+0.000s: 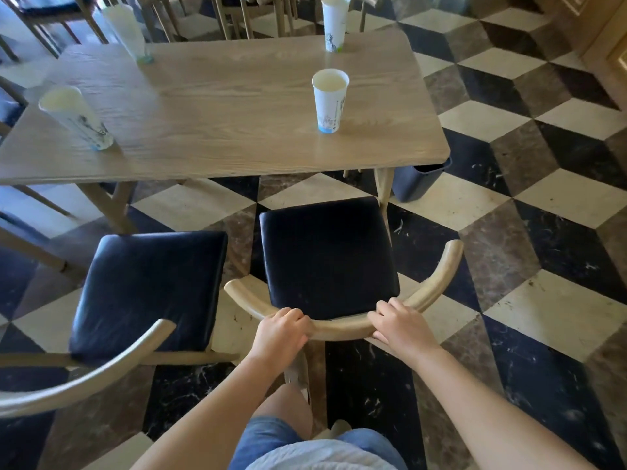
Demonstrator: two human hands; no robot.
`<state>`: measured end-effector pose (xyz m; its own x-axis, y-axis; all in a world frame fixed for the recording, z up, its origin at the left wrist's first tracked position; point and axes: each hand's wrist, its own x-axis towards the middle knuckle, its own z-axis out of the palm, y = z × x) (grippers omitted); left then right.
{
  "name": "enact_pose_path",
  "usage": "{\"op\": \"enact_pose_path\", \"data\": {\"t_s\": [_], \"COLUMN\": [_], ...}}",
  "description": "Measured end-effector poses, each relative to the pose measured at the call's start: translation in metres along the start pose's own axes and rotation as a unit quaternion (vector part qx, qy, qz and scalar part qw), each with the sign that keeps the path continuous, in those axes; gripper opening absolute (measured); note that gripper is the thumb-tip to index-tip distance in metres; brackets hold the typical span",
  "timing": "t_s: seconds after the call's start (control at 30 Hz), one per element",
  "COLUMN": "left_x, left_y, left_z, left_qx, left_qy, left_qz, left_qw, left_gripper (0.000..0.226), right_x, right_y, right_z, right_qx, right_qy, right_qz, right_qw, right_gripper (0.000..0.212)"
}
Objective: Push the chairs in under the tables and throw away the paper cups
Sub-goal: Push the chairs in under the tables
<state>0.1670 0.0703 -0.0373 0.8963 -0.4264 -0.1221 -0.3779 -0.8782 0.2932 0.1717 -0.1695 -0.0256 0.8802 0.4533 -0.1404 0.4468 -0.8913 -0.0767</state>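
A wooden chair with a dark cushion (329, 259) stands just short of the wooden table (237, 130), its seat out from under the top. My left hand (281, 330) and my right hand (400, 325) both grip its curved backrest (437, 283). A second chair with the same dark seat (149, 290) stands to its left, farther from the table. Several white paper cups stand upright on the table: one near the right front (329, 100), one at the back right (335, 22), one at the left front (76, 118), one at the back left (127, 32).
A dark bin (419, 181) sits on the floor by the table's right front leg. More wooden chairs stand beyond the table (210, 15) and at the left edge. The floor is black, white and brown checked marble (526, 198).
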Motion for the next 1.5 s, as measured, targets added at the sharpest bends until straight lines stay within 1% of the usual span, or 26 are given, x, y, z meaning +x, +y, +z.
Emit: {"op": "enact_pose_path", "data": {"t_s": [0.2,0.43,0.5,0.63,0.73,0.87,1.0,1.1,1.17,1.23,1.27,1.33,1.4,1.5], "left_x": [0.056,0.111,0.125,0.151,0.167,0.176,0.174,0.17,0.168,0.164,0.159,0.144,0.125,0.088], "left_y": [-0.046,-0.079,-0.084,-0.092,-0.098,-0.107,-0.107,-0.102,-0.095,-0.089,-0.088,-0.087,-0.087,-0.095], "left_z": [-0.024,-0.041,-0.046,-0.052,-0.057,-0.061,-0.058,-0.054,-0.053,-0.052,-0.051,-0.051,-0.058,-0.071], "left_qx": [-0.018,-0.003,0.006,0.015,0.012,0.028,0.027,0.028,0.026,0.035,0.043,0.051,0.047,0.066], "left_qy": [0.002,-0.008,-0.005,0.001,-0.017,-0.031,-0.006,0.006,0.003,-0.018,-0.033,-0.026,-0.006,0.014], "left_qz": [0.002,0.014,0.023,0.002,-0.005,0.037,0.059,0.042,0.014,-0.02,-0.033,-0.055,-0.082,-0.096], "left_qw": [1.0,1.0,1.0,1.0,1.0,0.998,0.998,0.999,1.0,0.999,0.998,0.997,0.996,0.993], "left_gripper": [0.011,0.02,0.021,0.021,0.02,0.029,0.029,0.028,0.027,0.026,0.031,0.044,0.044,0.034], "right_x": [0.064,0.12,0.134,0.16,0.177,0.182,0.18,0.177,0.176,0.175,0.175,0.174,0.173,0.171], "right_y": [0.004,0.022,0.029,0.043,0.055,0.067,0.071,0.069,0.063,0.054,0.048,0.038,0.023,-0.017], "right_z": [-0.011,-0.017,-0.019,-0.023,-0.025,-0.025,-0.022,-0.02,-0.019,-0.021,-0.023,-0.028,-0.033,-0.046], "right_qx": [0.015,0.018,0.014,0.003,0.007,0.003,-0.006,-0.003,0.002,0.003,0.004,0.007,-0.003,-0.007], "right_qy": [0.016,0.012,0.016,0.018,0.02,0.013,0.007,-0.001,-0.012,-0.03,-0.04,-0.059,-0.058,-0.041], "right_qz": [0.035,0.05,0.049,0.043,0.03,-0.01,-0.017,-0.008,0.008,0.033,0.051,0.084,0.09,0.066], "right_qw": [0.999,0.999,0.999,0.999,0.999,1.0,1.0,1.0,1.0,0.999,0.998,0.995,0.994,0.997], "right_gripper": [0.038,0.038,0.038,0.036,0.037,0.033,0.031,0.032,0.033,0.033,0.033,0.042,0.049,0.038]}}
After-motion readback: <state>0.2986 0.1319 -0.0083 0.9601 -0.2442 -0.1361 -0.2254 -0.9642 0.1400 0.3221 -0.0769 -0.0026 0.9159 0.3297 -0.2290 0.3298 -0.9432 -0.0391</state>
